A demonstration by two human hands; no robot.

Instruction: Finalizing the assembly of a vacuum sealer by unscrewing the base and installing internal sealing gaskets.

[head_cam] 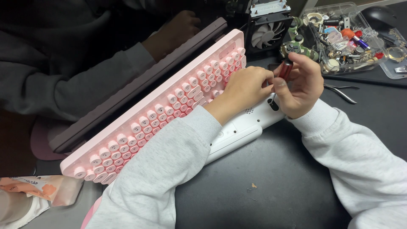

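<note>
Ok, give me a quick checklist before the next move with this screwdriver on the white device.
1. Screwdriver gripped by right hand: ok.
2. Left hand steadying near the shaft: ok.
3. Tip seated in a screw: cannot tell, hidden by the hands.
4. White device lying flat on the table: ok.
5. Pink keyboard overlapping the device: not ok.
6. Pliers close to the right hand: ok.
</note>
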